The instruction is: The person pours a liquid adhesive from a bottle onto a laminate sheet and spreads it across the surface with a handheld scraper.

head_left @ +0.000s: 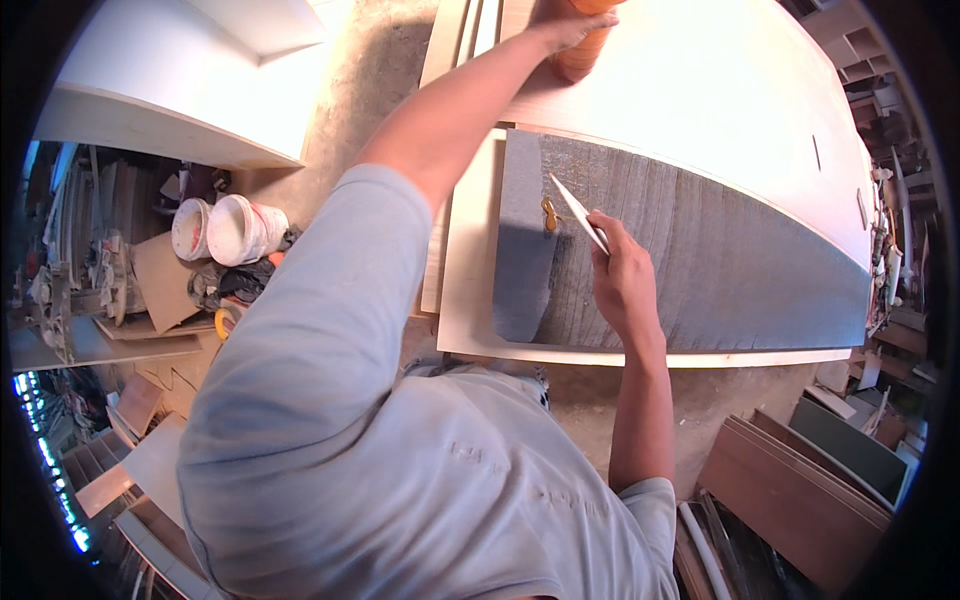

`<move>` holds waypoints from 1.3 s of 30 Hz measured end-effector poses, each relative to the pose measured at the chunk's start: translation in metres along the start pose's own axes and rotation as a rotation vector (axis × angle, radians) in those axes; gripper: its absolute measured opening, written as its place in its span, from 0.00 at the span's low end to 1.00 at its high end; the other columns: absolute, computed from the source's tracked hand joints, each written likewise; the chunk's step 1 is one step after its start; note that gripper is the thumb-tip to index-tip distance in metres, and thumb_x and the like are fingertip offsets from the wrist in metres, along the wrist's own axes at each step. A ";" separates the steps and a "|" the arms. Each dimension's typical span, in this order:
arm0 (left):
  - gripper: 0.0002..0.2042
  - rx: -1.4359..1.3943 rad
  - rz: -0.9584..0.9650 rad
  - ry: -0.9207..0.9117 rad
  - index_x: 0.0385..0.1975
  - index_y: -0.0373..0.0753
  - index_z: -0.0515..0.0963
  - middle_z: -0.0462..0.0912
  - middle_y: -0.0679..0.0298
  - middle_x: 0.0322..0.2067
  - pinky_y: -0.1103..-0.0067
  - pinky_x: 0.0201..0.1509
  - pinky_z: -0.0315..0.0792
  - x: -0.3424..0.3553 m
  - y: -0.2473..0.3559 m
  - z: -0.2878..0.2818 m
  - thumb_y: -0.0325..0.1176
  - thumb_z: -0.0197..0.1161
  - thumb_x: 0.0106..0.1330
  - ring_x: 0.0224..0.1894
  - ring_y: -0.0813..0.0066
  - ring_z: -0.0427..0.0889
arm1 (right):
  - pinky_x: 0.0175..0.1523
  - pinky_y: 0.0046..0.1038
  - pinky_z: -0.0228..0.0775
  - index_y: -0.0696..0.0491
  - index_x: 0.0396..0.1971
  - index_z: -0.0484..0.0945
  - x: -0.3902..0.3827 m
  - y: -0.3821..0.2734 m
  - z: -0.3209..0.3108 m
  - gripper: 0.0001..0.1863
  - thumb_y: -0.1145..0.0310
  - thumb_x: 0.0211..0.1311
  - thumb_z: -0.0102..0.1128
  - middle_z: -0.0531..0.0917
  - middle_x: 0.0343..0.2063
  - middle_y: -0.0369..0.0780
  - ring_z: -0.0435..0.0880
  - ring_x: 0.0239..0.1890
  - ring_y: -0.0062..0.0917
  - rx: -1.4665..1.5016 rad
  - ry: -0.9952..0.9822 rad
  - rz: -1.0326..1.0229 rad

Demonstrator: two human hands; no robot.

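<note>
At the top of the view my left hand [568, 32] is closed around an orange bottle-like container [578, 66], partly cut off by the picture's edge. My right hand [624, 277] grips a thin white spreader [578, 210], which looks nearly edge-on and points away to the left. Its tip hovers over or touches a dark grey board [700, 270]; I cannot tell which. Beside that tip, a small amber blob of glue-like stuff [549, 214] lies on the board. Wet-looking streaks cover part of the surface, while its left strip is smoother and paler.
Under the grey board lies a pale wooden panel [470, 270], and a large bright sheet [720, 70] extends behind it. Two white buckets [240, 230] stand on the floor at left, near a white cabinet-like box [170, 125]. Brown boards [790, 500] lean at lower right.
</note>
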State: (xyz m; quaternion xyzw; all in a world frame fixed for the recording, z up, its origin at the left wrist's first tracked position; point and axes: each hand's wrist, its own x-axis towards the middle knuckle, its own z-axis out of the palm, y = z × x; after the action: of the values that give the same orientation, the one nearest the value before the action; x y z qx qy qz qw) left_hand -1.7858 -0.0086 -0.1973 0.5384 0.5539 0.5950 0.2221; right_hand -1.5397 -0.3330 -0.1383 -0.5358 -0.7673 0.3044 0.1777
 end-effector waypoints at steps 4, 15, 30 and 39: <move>0.47 -0.070 0.068 -0.086 0.69 0.36 0.66 0.75 0.49 0.65 0.67 0.73 0.73 -0.008 -0.014 0.038 0.51 0.86 0.55 0.68 0.57 0.77 | 0.58 0.48 0.80 0.54 0.57 0.82 0.018 -0.002 0.002 0.20 0.77 0.70 0.49 0.87 0.55 0.51 0.86 0.55 0.52 -0.194 -0.139 -0.059; 0.40 -0.200 -0.327 -0.423 0.67 0.37 0.67 0.83 0.53 0.54 0.76 0.61 0.80 -0.021 0.068 -0.024 0.31 0.86 0.56 0.57 0.68 0.82 | 0.53 0.46 0.82 0.52 0.56 0.83 0.072 0.008 0.012 0.20 0.75 0.70 0.47 0.88 0.55 0.48 0.89 0.52 0.48 -0.432 -0.204 -0.179; 0.14 0.169 -0.723 -0.250 0.42 0.32 0.85 0.90 0.54 0.31 0.65 0.44 0.82 -0.428 0.066 -0.127 0.38 0.74 0.68 0.36 0.57 0.91 | 0.36 0.41 0.81 0.47 0.56 0.87 0.055 0.020 0.005 0.17 0.71 0.70 0.59 0.89 0.28 0.50 0.90 0.27 0.42 -0.527 -0.358 -0.314; 0.14 0.054 -0.839 -0.174 0.40 0.32 0.87 0.92 0.57 0.32 0.71 0.43 0.82 -0.429 0.072 -0.127 0.39 0.74 0.68 0.35 0.66 0.91 | 0.49 0.46 0.82 0.45 0.61 0.86 0.137 0.024 0.016 0.19 0.70 0.74 0.58 0.90 0.40 0.54 0.91 0.41 0.49 -0.582 -0.161 -0.333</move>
State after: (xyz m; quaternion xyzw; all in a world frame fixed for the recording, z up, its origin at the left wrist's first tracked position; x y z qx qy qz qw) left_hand -1.7361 -0.4519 -0.2771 0.3203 0.7194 0.3907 0.4766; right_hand -1.5823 -0.2044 -0.1734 -0.4059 -0.9104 0.0808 0.0035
